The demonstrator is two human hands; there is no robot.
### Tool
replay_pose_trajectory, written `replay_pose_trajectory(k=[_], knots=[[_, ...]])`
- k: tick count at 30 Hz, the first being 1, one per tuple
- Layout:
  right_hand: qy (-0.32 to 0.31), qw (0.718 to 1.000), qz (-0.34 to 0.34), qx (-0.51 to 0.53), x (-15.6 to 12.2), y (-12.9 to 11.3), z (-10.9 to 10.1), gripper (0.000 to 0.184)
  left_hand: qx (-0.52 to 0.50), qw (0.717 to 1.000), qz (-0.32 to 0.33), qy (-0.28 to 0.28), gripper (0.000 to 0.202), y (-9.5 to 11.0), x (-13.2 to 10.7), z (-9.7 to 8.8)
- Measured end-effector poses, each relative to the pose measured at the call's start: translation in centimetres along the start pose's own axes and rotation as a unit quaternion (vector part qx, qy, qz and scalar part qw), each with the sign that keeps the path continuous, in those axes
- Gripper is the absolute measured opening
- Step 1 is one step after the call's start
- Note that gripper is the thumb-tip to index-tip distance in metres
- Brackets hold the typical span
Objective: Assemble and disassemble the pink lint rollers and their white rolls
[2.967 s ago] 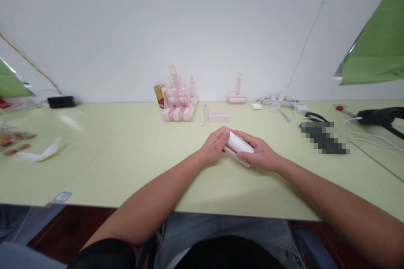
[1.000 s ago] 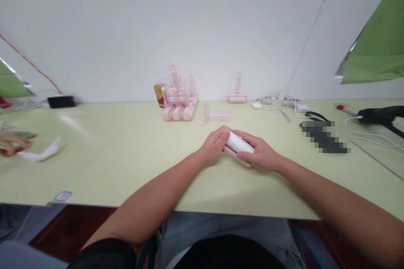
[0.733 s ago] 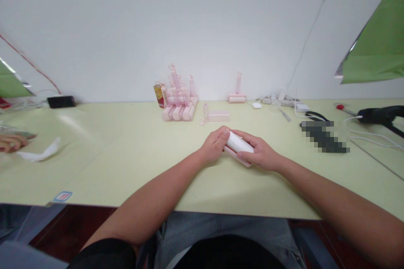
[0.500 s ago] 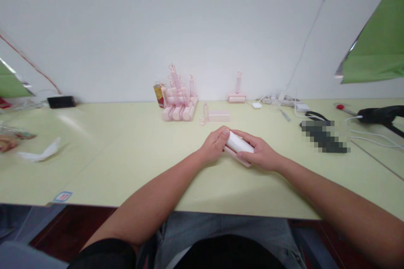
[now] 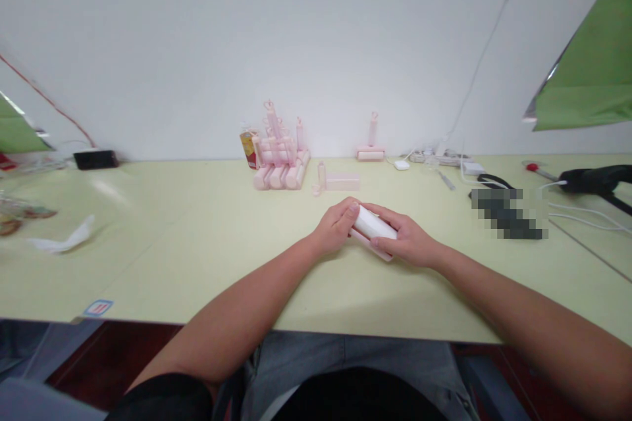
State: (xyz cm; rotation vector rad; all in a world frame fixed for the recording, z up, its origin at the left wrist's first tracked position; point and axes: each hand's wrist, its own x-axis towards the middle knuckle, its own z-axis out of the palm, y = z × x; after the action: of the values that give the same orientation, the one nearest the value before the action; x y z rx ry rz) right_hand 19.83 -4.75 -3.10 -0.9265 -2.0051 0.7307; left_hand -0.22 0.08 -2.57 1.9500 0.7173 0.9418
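1. Just before the person's body, over the table (image 5: pixel 172 237), the left hand (image 5: pixel 340 227) and right hand (image 5: pixel 409 241) are together, both clamped on a white roll (image 5: pixel 374 222) beside a pink shell (image 5: pixel 370 246).
2. If the right hand loosens, the roll could perhaps slip away from the shell; too strong a squeeze might dent it.
3. Beyond the hands lies a transparent pink case (image 5: pixel 343 182); whether it contains something, I cannot tell.
4. Farther, near the wall, a yellow-red carton (image 5: pixel 249 149) stands beside stacked pink rollers (image 5: pixel 280 164); its contents are hidden.

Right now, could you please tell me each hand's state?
Left hand: closed, holding the white roll at one end.
Right hand: closed, holding its other end.
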Motion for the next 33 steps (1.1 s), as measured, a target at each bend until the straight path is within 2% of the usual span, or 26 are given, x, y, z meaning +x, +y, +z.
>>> replay_pose_trajectory(k=[33], knots=[[-0.001,1.000,0.000,-0.005,-0.06,0.00,0.00,0.070,0.017,1.000,-0.002,0.003,0.049,0.16,-0.01,0.00]])
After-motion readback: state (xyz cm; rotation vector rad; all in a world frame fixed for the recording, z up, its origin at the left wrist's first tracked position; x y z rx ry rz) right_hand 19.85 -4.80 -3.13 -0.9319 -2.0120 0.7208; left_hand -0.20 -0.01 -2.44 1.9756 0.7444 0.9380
